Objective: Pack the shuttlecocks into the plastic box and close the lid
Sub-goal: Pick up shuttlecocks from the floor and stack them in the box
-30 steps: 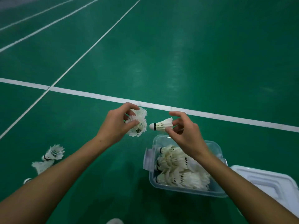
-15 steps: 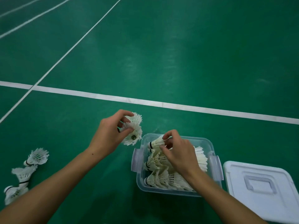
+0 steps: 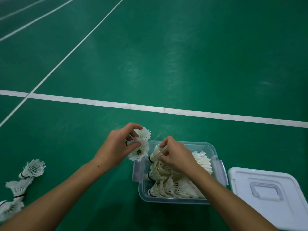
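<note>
Clear, smooth, faintly glossy plastic box (image 3: 216, 151), opaque white plastic lid (image 3: 266, 197) with a soft sheen, feathery white shuttlecocks (image 3: 168, 179) with frayed edges, black-banded bases, green court floor (image 3: 183, 55) smooth and semi-glossy with pale reflections, matt white painted lines (image 3: 150, 108)

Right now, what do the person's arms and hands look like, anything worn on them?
Both forearms are bare as far as the frame shows. The left hand and right hand wear no gloves, and no rings, watch or wristband are visible. No sleeve shows.
</note>
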`<state>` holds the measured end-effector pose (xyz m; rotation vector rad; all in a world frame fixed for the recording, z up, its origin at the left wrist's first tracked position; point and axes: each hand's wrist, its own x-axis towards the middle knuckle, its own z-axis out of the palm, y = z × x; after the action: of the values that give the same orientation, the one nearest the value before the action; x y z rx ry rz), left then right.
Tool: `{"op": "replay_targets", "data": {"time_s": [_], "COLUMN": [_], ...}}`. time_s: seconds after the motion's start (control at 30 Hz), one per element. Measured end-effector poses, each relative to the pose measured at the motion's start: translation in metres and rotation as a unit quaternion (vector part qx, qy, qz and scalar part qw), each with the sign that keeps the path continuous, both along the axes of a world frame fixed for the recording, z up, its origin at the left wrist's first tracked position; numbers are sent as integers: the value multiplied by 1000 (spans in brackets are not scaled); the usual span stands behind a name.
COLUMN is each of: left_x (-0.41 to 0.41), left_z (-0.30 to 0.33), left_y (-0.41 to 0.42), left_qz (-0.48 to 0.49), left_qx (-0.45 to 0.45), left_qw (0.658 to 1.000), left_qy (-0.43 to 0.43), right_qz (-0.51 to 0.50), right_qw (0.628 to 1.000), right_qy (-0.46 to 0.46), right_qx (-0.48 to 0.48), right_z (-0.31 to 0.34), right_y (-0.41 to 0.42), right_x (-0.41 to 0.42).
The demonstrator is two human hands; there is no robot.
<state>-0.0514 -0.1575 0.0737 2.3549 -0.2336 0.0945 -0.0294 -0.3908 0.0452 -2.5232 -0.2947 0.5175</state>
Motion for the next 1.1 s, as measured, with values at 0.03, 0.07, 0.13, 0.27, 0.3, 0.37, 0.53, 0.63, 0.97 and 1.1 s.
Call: {"op": "replay_targets", "data": {"time_s": [0.03, 0.07, 0.13, 0.27, 0.3, 0.37, 0.53, 0.63, 0.97, 1.1], "left_x": [1, 2, 6, 13, 16, 20, 25, 23, 11, 11], "left_z": [0, 1, 4, 13, 16, 22, 31, 33, 30, 26], "left_y": [-2, -4, -7, -11, -13, -18, -30, -35, -11, -7], "left_qz": [-6, -12, -27, -69, -81, -110, -164, -175, -108, -104], "left_qx": [1, 3, 12, 42, 50, 69, 75, 63, 26, 32], "left_qw": [1000, 1000, 1000, 997, 995, 991, 983, 982, 992, 992], "left_qy": [2, 3, 2, -4, -7, -14, -31, -35, -60, -60], "right_qz": [5, 9, 12, -22, -41, -91, -168, -169, -206, -192], "right_qw": [1000, 998, 993, 986, 981, 966, 940, 944, 961, 970], "right_qy": [17, 32, 41, -35, -53, -59, 7, 5, -13, -85], "right_qx": [23, 54, 107, 160, 183, 233, 297, 284, 182, 121], "right_z": [4, 8, 17, 30, 33, 37, 40, 35, 14, 0], "right_y": [-2, -4, -12, -28, -29, -29, -17, -17, -55, -39], "right_x": [0, 0, 0, 8, 11, 14, 20, 18, -2, -7]}}
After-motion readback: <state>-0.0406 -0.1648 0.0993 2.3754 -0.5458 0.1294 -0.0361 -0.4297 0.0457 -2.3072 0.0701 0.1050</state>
